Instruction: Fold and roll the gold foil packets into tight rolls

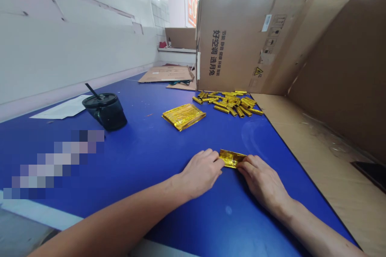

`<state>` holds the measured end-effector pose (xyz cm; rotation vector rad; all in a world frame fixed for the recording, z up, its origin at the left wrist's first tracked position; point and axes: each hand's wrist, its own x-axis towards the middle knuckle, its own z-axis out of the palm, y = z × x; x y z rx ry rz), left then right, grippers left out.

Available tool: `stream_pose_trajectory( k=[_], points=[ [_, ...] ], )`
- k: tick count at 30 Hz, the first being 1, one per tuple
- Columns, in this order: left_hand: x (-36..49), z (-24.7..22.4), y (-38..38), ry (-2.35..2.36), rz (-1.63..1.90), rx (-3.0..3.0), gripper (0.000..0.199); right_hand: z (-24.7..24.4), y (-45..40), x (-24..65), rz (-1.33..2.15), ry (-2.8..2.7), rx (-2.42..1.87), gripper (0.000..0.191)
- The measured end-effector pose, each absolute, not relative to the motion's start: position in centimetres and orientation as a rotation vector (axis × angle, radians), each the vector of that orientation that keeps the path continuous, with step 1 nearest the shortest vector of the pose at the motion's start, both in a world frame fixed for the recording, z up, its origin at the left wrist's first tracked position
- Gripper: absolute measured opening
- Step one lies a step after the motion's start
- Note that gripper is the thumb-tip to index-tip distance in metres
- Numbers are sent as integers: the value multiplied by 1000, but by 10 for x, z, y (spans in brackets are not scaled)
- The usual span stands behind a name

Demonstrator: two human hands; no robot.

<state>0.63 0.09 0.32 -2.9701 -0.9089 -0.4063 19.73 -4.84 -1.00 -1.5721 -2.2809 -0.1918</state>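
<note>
Between my hands lies a sheet of gold foil paper (230, 159), partly folded, with a raised edge at the back. My left hand (202, 170) pinches its left end, fingers curled over it. At the right end, my right hand (263, 180) grips the foil with thumb and fingertips. A flat stack of gold foil paper (184, 116) rests beyond my left hand. Farther back, a loose pile of small rolled gold foil tubes (230, 102) spreads in front of the cardboard box.
A dark lidded cup (107, 112) with a straw stands at left beside white paper (62, 108). Behind the blue table (144, 148) rises a large cardboard box (241, 44). Flat cardboard (165, 74) lies at the back; more cardboard (319, 148) borders the right edge. A blurred patch covers the left.
</note>
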Motion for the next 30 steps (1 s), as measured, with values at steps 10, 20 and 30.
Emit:
stream_pose_trajectory(
  k=[10, 20, 30],
  points=[
    [10, 0, 1, -1029, -514, -3048, 14, -9, -49, 200, -21, -2230, -1536, 23],
    [12, 3, 1, -1376, -499, -3086, 14, -5, -55, 202, 66, -2168, -1559, 21],
    [12, 2, 1, -1505, -494, -3015, 19, -12, -54, 201, 169, -1967, -1700, 12]
  ],
)
